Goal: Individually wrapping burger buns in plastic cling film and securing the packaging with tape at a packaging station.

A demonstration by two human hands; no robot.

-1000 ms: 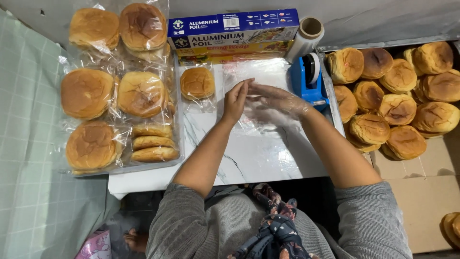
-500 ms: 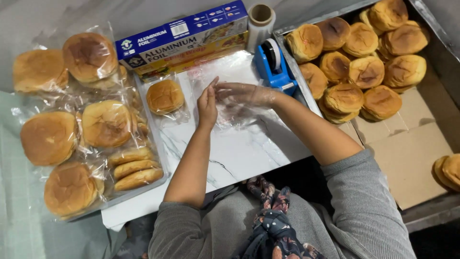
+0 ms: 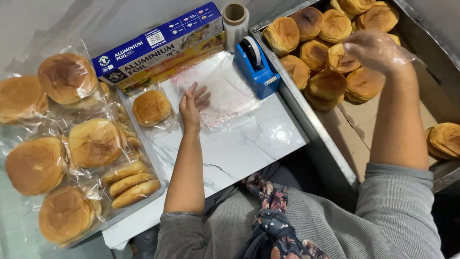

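R hand (image 3: pixel 376 50) over buns (image 3: pixel 330 57), gloved.

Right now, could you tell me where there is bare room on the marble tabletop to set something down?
The marble tabletop is bare on its near half, between the left hand and the front edge, right of the bagged buns. The far part is crowded: clear plastic bags, tape dispenser, foil box. The right hand hovers over the bun tray.

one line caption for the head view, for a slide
Left hand flat on clear plastic bags; right hand in thin clear glove over round golden buns in tray.
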